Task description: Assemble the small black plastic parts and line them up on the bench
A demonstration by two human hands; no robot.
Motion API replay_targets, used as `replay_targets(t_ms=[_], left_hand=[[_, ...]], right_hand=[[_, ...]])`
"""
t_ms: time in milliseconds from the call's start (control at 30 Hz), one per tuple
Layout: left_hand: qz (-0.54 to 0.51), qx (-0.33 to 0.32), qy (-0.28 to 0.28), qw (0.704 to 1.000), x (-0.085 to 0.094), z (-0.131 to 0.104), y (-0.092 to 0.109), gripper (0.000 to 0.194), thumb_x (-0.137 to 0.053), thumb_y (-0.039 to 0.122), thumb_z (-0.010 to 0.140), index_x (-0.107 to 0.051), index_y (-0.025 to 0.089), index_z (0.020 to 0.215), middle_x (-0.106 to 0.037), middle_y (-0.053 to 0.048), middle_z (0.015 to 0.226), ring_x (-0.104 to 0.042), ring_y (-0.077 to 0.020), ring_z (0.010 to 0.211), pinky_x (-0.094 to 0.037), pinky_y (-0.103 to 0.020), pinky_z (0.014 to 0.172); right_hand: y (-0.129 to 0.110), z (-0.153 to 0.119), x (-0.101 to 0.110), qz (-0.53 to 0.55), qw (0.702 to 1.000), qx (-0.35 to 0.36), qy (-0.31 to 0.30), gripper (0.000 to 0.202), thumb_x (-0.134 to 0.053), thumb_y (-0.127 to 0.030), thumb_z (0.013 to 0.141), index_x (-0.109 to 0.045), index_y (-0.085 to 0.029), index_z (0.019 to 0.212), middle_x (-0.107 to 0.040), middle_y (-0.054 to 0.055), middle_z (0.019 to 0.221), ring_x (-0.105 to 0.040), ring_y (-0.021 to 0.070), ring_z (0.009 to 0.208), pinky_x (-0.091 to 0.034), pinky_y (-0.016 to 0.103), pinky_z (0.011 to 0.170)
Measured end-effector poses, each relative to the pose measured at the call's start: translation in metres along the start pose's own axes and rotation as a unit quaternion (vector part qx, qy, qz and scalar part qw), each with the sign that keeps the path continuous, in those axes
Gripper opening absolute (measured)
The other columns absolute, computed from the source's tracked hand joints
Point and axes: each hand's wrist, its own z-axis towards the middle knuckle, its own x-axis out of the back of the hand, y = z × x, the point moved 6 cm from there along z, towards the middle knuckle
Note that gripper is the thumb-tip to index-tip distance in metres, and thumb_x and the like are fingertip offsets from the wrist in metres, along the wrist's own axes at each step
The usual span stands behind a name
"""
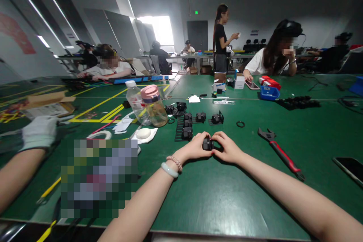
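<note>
Between my two hands, just above the green table point(227, 189), is a small black ribbed part point(208, 144); its exact kind is too small to tell. The fingers of my left hand point(196, 146) close around its left side. From the right, my right hand point(227, 148) pinches the same part with thumb and fingertips. Beyond my hands stand several similar black parts, among them one by a black bracket point(217, 118) and one on a slotted black strip point(187, 133). A black ring point(240, 124) lies past my right hand.
An adjustable wrench point(283, 155) with red-black handle lies right, near a phone point(350, 168). Left are a pink-lidded jar point(154, 106), a clear bottle point(137, 102) and a co-worker's gloved hand point(39, 132). Across the table sits a person beside a blue bin point(269, 93).
</note>
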Motion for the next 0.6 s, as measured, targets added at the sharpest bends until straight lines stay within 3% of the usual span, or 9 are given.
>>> replay_targets(t_ms=[600], left_hand=[[-0.004, 0.030, -0.005, 1.000, -0.0019, -0.0004, -0.0048, 0.053, -0.064, 0.040, 0.056, -0.045, 0.021, 0.102, -0.046, -0.004, 0.091, -0.047, -0.0198, 0.084, -0.040, -0.034, 0.075]], right_hand=[[0.0044, -0.0023, -0.0003, 0.005, 1.000, -0.012, -0.004, 0.044, -0.059, -0.023, 0.067, -0.047, -0.021, 0.109, -0.045, 0.007, 0.102, -0.047, 0.0188, 0.094, -0.042, 0.034, 0.082]])
